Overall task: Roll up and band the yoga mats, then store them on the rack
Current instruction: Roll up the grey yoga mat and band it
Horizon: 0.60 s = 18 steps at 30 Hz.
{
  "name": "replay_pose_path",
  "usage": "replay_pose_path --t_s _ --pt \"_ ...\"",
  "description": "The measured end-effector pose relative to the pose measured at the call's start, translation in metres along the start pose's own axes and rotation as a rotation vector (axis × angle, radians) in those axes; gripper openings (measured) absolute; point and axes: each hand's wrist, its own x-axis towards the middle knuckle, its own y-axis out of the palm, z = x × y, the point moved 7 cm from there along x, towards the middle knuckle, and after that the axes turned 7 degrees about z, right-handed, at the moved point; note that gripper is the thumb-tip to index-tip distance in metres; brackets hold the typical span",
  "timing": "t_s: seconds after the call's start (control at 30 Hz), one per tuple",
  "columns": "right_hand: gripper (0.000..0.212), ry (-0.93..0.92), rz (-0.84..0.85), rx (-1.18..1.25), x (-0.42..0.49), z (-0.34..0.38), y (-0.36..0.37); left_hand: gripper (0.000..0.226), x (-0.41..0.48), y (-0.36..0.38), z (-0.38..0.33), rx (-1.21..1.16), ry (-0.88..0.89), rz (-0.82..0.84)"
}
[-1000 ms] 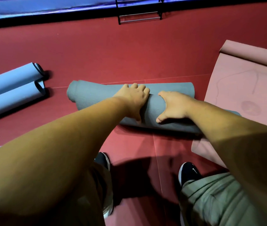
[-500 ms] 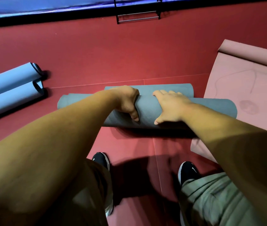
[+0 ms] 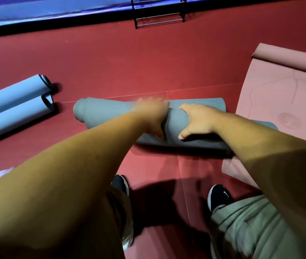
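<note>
A grey-green yoga mat [image 3: 103,113] lies rolled up on the red floor in front of me, its roll uneven, with the left end sticking out further. My left hand [image 3: 152,116] lies over the top of the roll, fingers draped across it and thumb on the near side. My right hand [image 3: 197,118] presses on the roll beside it, fingers spread forward and thumb down the near face. A short flat strip of the mat [image 3: 204,104] still shows beyond the hands.
Two rolled light-blue mats [image 3: 12,105] lie at the left. A pink mat [image 3: 279,101] lies unrolled at the right, its far end curled. A black metal rack [image 3: 159,15] stands against the blue wall at the back. My shoes [image 3: 221,197] stand just behind the roll.
Both hands have pushed the grey-green roll away from me and shifted their hold on it. The roll's left end has swung forward.
</note>
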Motion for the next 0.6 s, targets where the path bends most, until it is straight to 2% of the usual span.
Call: replay_pose_path --t_s 0.13,0.3,0.37,0.5,0.6 --pt "0.12 -0.013 -0.018 -0.061 0.001 0.0 0.001 0.092 0.003 -0.001 0.015 -0.121 -0.013 0.025" --pt "0.138 0.004 -0.038 -0.173 -0.001 -0.008 -0.002 0.093 0.005 0.0 0.027 -0.306 -0.022 0.111" --pt "0.137 0.013 -0.036 -0.166 -0.003 -0.009 -0.005 0.093 0.005 0.001 0.028 -0.337 -0.014 0.135" --pt "0.131 0.018 0.021 -0.129 -0.003 -0.008 -0.004 0.099 0.005 0.011 0.024 -0.319 -0.023 0.21" --pt "0.134 0.025 0.045 -0.072 -0.002 -0.012 0.001 0.112 0.003 0.008 0.018 -0.196 0.0 0.188"
